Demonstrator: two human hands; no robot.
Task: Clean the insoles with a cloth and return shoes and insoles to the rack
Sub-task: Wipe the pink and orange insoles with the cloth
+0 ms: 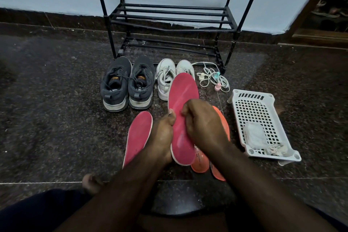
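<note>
Our left hand [162,133] grips the pink insole [181,111] by its left edge; our right hand [202,124] rests on it, fingers curled, whether around anything we cannot tell.

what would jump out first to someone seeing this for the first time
The long pink foam insole at centre, gripped by the left hand and right hand. Behind it on the dark speckled floor stand dark grey laced sneakers and white sneakers, before a bare black metal shoe rack. A white perforated plastic basket sits right.
</note>
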